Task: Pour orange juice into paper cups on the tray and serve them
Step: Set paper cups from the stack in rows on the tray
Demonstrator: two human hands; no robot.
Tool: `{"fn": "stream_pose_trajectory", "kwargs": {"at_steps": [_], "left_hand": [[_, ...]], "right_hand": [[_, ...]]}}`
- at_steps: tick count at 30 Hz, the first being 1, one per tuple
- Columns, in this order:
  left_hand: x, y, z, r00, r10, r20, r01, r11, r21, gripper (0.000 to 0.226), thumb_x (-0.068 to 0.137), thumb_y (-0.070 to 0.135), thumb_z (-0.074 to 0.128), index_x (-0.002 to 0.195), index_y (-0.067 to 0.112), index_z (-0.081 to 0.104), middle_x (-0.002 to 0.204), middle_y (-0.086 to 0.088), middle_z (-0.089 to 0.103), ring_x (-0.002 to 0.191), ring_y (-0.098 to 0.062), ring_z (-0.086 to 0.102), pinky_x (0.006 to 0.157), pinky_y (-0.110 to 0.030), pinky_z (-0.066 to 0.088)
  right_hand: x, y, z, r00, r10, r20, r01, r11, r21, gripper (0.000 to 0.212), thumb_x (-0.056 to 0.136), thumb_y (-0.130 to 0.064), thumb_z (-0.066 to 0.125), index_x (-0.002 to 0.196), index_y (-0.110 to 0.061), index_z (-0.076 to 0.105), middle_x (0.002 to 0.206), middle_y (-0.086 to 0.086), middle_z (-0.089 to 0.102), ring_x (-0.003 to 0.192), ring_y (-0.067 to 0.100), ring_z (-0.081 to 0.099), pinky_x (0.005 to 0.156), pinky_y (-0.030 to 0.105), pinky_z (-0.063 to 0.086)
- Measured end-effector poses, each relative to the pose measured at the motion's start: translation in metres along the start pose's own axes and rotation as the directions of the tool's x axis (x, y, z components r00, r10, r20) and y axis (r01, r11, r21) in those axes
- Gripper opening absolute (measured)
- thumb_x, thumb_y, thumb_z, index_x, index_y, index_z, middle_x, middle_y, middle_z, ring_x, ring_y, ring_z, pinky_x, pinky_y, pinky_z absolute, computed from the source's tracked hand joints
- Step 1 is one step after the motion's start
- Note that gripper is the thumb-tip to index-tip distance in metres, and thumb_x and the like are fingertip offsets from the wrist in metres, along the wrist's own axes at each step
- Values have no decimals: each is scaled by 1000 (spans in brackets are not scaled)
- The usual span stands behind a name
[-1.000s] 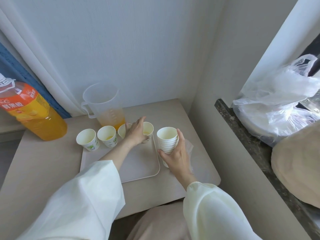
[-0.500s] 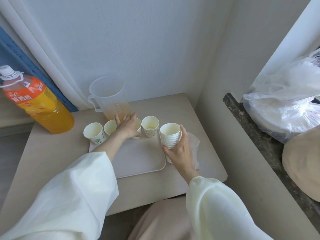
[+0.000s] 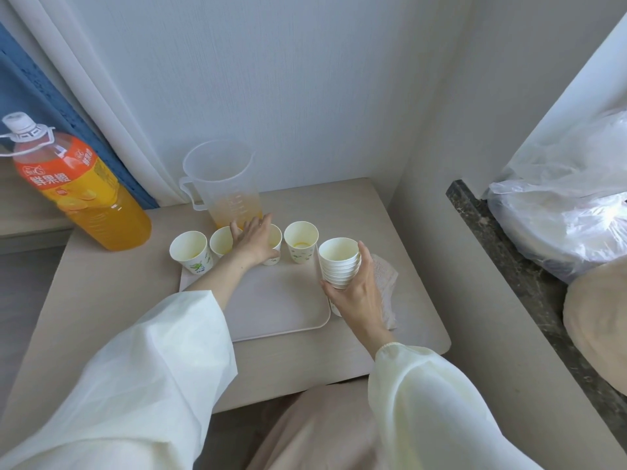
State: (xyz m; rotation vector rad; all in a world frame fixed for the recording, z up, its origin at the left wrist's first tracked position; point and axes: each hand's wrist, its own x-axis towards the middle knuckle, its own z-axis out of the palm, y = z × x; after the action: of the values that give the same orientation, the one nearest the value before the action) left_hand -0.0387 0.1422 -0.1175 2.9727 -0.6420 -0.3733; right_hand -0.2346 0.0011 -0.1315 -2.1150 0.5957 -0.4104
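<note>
Paper cups stand in a row along the far edge of the tray (image 3: 271, 307), four of them: the leftmost cup (image 3: 190, 251) sits at the tray's far left corner, a second cup (image 3: 221, 244) is just beside it, a third cup (image 3: 273, 245) is partly hidden under the left hand (image 3: 252, 244), and a fourth cup (image 3: 301, 245) on the right shows a little orange juice at its bottom. That left hand reaches across the tray with fingers spread and lies over the rim of the third cup, its thumb against the cup's near side; whether it truly grips the cup I cannot tell. The right hand (image 3: 356, 290) is wrapped around a stack of nested cups (image 3: 339, 262), held upright just right of the tray, above a crumpled cloth (image 3: 385, 283) on the table (image 3: 305, 361). A clear measuring jug (image 3: 222, 184) with a low layer of juice stands behind the cups on the far side of the table. Far left, a large juice bottle (image 3: 81, 188) with an orange label stands upright, capped, well apart from the tray. White plastic bags (image 3: 570, 212) lie on a dark ledge at the right
</note>
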Motion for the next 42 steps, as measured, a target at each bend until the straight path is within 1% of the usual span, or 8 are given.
{"fn": "stream_pose_trajectory", "kwargs": {"at_steps": [10,14,17,20,24,32,38,42], "left_hand": [[-19,4,-6,1000,10,-29,-12,998,-56,101,71,37,79,150,22,18,150,-10,21,143,-25,17,115,-51,-6],[-45,15,-10,984,74,-162,-107,973,-205,88,81,30,70,151,23,17,149,-8,23,139,-26,20,113,-46,11],[-75,34,-15,958,84,-274,-212,852,-478,62,94,24,55,150,22,27,147,-7,35,135,-26,32,109,-39,25],[-115,57,-21,984,164,-71,-155,581,-799,57,95,38,56,145,24,34,141,-7,44,130,-18,42,107,-32,33],[-154,68,-18,955,280,96,-120,664,-738,81,78,46,73,146,26,34,145,3,40,135,-11,37,108,-27,33],[-198,59,-23,975,217,44,-117,675,-728,80,65,55,76,133,25,47,126,5,53,120,-11,49,102,-30,42],[-219,51,-27,978,206,23,-104,583,-806,76,77,47,76,140,27,38,125,6,52,118,-10,48,99,-25,38],[-204,40,-20,986,155,60,-31,525,-850,50,98,39,49,143,19,39,138,1,50,128,-14,45,106,-27,32]], "right_hand": [[-5,-6,-3,1000,17,-2,-17,1000,-20,101,74,-32,78,151,-22,14,148,-3,34,132,14,35,91,24,36],[-15,-17,-9,1000,7,-28,-7,1000,-14,102,73,-29,79,151,-20,14,149,-1,33,133,16,35,97,29,39],[-28,-25,-12,1000,10,-8,-11,999,-48,101,73,-30,79,151,-20,15,147,-1,35,131,17,37,99,34,41],[-50,-31,-17,999,19,44,-13,992,-128,102,74,-34,78,151,-22,13,147,-4,35,131,16,39,95,34,42],[-82,-40,-25,995,19,102,2,979,-202,100,77,-36,76,152,-20,12,151,-7,30,133,14,39,96,33,42],[-123,-56,-38,992,-57,112,84,966,-246,83,70,-36,77,139,-21,32,132,-10,44,109,15,55,76,36,51],[-132,-65,-37,988,-87,126,119,955,-273,78,71,-33,74,137,-22,33,131,-9,46,115,16,52,78,36,51],[-125,-61,-34,993,-88,80,108,950,-293,86,73,-34,76,143,-22,28,135,-6,44,121,18,47,83,38,50]]}}
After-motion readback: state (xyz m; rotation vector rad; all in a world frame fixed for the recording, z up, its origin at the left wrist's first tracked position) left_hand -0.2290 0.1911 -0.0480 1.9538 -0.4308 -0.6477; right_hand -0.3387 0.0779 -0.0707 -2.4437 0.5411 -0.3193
